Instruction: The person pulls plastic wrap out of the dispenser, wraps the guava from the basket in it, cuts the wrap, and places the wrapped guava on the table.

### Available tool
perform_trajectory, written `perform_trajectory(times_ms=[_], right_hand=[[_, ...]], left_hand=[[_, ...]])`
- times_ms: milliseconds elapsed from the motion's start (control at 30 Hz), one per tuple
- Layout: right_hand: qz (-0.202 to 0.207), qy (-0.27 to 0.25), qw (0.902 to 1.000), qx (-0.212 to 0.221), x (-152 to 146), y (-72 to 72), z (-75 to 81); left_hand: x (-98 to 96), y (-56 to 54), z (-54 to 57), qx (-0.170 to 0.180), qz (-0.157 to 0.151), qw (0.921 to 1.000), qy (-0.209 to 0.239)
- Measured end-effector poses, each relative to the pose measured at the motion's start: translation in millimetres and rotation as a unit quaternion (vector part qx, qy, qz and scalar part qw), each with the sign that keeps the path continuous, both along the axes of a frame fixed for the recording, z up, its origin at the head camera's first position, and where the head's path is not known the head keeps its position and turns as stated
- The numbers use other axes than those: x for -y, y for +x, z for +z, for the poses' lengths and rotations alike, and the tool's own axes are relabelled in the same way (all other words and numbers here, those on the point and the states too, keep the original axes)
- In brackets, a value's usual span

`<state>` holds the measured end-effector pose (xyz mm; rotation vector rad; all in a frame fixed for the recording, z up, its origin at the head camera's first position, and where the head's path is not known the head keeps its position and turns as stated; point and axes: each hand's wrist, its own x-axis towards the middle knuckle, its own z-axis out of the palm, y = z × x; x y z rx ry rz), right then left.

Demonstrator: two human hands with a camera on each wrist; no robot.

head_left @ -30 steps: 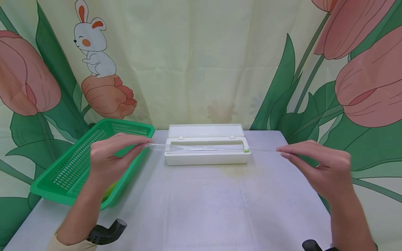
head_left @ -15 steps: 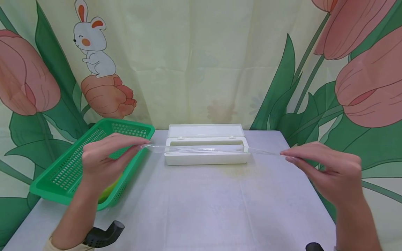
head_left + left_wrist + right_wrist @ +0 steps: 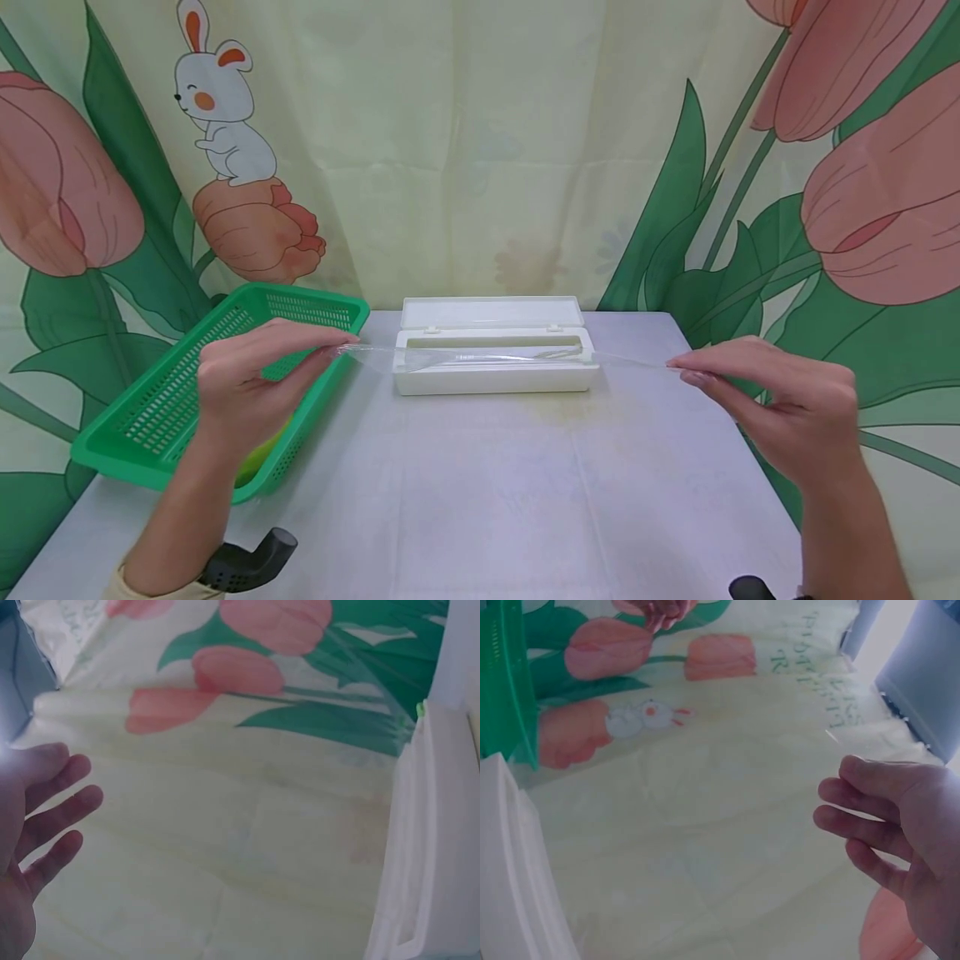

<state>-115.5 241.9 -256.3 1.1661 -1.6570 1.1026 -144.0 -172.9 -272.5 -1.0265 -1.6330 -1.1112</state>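
Between my two hands stretches a clear, thin sheet of plastic film (image 3: pixel 375 355), gathered at the left end. My left hand (image 3: pixel 251 383) pinches that end between thumb and fingers, in front of the green basket. On the other side, my right hand (image 3: pixel 798 408) pinches the film's right end beyond the table's edge. Behind the film stands a long white box (image 3: pixel 491 382), its lid (image 3: pixel 491 312) raised at the back. The box's inside shows through the film. In the left wrist view, a small green piece (image 3: pixel 421 709) sits at one end of the box.
A green perforated basket (image 3: pixel 112 462) stands on the left of the table, with something yellow-green (image 3: pixel 260 461) partly hidden inside. A white cloth (image 3: pixel 510 483) covers the table. Behind hangs a curtain (image 3: pixel 480 150) printed with tulips and a rabbit.
Both hands have moved apart, the left a little leftward and the right rightward, with the film still between them. The green piece at the box's right end no longer shows in the head view.
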Motion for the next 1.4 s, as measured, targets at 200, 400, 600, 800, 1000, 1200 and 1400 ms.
perform_trajectory(times_ms=[200,400,600,800,1000,1200,1400], right_hand=[[-0.008,0.009,0.9999,0.003,-0.9,-2.1,-2.0],[-0.030,0.021,0.9993,0.004,-2.0,-4.2,-5.0],[-0.046,0.032,0.9982,0.021,-6.0,-6.9,-11.1],[-0.051,0.045,0.9967,0.044,-8.8,-10.7,-18.2],[-0.055,0.046,0.9954,0.064,-5.5,-12.4,-22.1],[-0.064,0.055,0.9929,0.084,-7.1,-13.5,-29.8],[-0.092,0.076,0.9858,0.118,-15.3,-18.4,-44.1]], left_hand=[[4.0,-4.0,-4.8,0.016,0.021,0.9994,-0.020],[5.1,-11.2,-10.1,0.017,0.014,0.9995,-0.022],[7.1,-14.0,-15.6,0.030,0.011,0.9989,-0.035],[9.4,-14.8,-22.3,0.054,0.003,0.9974,-0.047],[11.0,-18.6,-32.4,0.064,-0.002,0.9962,-0.058],[7.0,-23.3,-43.5,0.078,-0.006,0.9946,-0.069],[2.6,-27.9,-53.5,0.098,-0.010,0.9922,-0.075]])
